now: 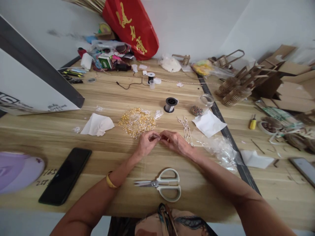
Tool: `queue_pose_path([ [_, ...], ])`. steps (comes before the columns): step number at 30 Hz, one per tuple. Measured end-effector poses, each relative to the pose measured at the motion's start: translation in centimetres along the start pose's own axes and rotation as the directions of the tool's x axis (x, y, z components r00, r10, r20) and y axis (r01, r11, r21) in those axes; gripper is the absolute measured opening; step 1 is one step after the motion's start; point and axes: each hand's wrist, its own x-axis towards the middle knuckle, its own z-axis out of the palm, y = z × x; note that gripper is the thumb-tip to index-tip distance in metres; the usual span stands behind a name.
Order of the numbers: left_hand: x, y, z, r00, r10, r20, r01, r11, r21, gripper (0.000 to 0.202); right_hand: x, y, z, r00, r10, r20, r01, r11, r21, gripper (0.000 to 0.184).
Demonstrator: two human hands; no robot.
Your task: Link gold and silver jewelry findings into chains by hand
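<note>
My left hand (147, 143) and my right hand (175, 141) meet fingertip to fingertip above the table, both pinched closed. Whatever sits between the fingers is too small to name; a faint thin thread seems to hang below the left one. Just beyond the left hand lies a tangled pile of gold and silver chains (137, 122). Beaded strands (186, 129) rest to the right of my right hand. A spool of silver wire (170, 105) stands behind the hands. Nearer my body are scissors (157, 184) with pale handles, blades pointing left.
A black phone (65, 177) and a white cloth (97, 124) lie on the left, beside a large box (36, 82). To the right are a jar of beads (197, 109), a white paper (209, 123), plastic bags (222, 150) and woven baskets (232, 88). A red bag (133, 29) leans at the back.
</note>
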Motion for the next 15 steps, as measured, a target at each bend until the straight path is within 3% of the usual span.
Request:
queue_pose_path([
  [10, 0.0, 0.1, -0.1, 1.000, -0.014, -0.019, 0.014, 1.000, 0.027, 0.007, -0.9, 0.5, 0.6, 0.996, -0.077, -0.040, 0.075, 0.996, -0.056, 0.012],
  [15, 0.0, -0.2, -0.2, 0.999, -0.016, -0.032, 0.018, 0.999, 0.047, 0.010, -1.3, 1.0, 1.0, 0.989, -0.131, -0.070, 0.114, 0.972, -0.205, 0.016],
])
